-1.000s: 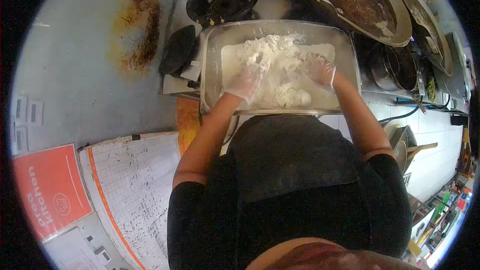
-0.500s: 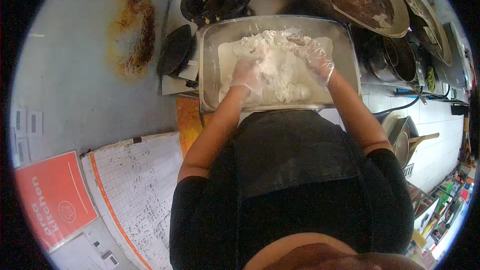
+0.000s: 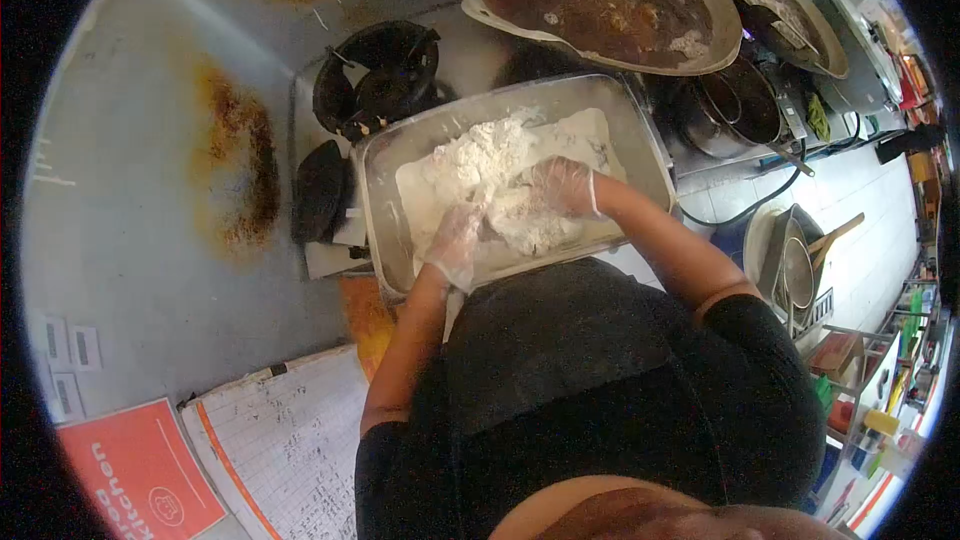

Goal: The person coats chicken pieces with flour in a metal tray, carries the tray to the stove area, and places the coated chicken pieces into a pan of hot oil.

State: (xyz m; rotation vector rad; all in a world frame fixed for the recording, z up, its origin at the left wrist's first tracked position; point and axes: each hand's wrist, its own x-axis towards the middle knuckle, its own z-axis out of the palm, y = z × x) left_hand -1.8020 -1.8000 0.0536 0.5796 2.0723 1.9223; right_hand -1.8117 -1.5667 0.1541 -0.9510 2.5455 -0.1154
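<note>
A rectangular metal tray (image 3: 645, 135) holds white flour (image 3: 590, 130) and a heap of lumpy flour-coated pieces (image 3: 485, 150). Both of my hands are inside it, in clear plastic gloves dusted white. My left hand (image 3: 458, 238) is at the near left side, its fingers curled in beside a coated piece; what they grip is blurred by flour. My right hand (image 3: 563, 187) is right of the heap, fingers bent down above another coated clump (image 3: 535, 228). Its fingertips are partly hidden, and I cannot make out what they close on.
Behind the tray stand a black burner ring (image 3: 375, 80) and a wide pan of dark oil (image 3: 610, 5). A pot (image 3: 730, 115) sits to the right, with strainers (image 3: 797, 270) lower down. A rust-stained metal wall (image 3: 235, 160) rises at left, above a written sheet (image 3: 290, 440).
My view has turned, so the tray appears tilted and lower left. My right hand has come from the tray's far right in toward the left hand. The heap of coated pieces looks rearranged.
</note>
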